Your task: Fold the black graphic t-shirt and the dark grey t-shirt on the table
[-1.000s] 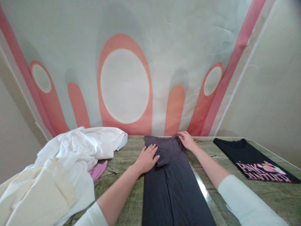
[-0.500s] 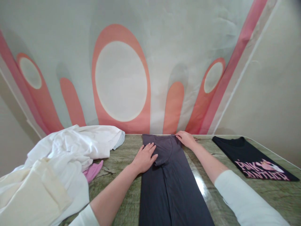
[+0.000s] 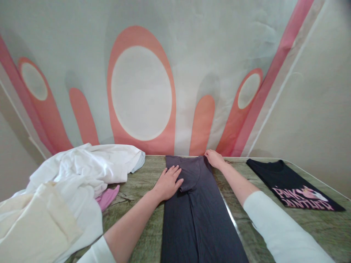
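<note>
A dark grey shirt point(image 3: 211, 215) lies folded lengthwise in front of me, with what looks like a short sleeve point(image 3: 189, 175) turned over its upper part. My left hand point(image 3: 168, 184) rests flat on the upper left of the cloth, fingers spread. At the far right corner, my right hand point(image 3: 214, 158) pinches the shirt's edge between thumb and fingers. The near end of the garment runs out of the bottom of the view.
On the left is a loose heap of white clothes point(image 3: 82, 166), with a cream garment point(image 3: 41, 223) in front and a bit of pink cloth point(image 3: 107, 198). A folded black T-shirt point(image 3: 287, 182) with pink print lies right. A patterned wall point(image 3: 183, 54) rises behind the wooden table point(image 3: 137, 223).
Both hands keep nearly the same places on the shirt. My right forearm has shifted slightly left, and the bright reflection beside the shirt's right edge has become narrower.
</note>
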